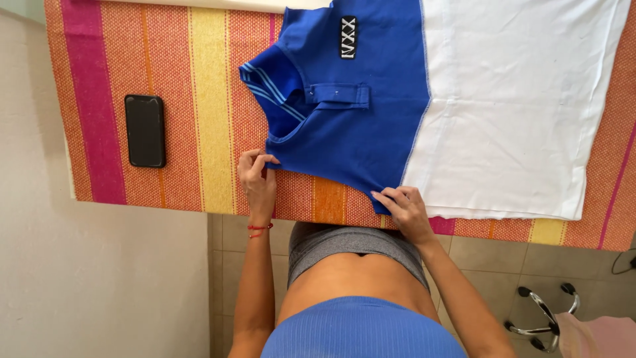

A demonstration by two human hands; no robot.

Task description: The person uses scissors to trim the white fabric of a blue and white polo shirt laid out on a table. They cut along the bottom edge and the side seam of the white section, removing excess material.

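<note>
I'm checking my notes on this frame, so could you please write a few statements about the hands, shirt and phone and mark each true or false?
1. The left hand pinches the shirt edge near the collar. True.
2. The right hand lies flat on the phone. False: it presses the shirt's near edge, where blue meets white; the phone lies apart, untouched.
3. The shirt is blue and white. True.
4. The cloth under the shirt is plain grey. False: it is striped orange, yellow and pink.
5. A red band circles the left wrist. True.
</note>
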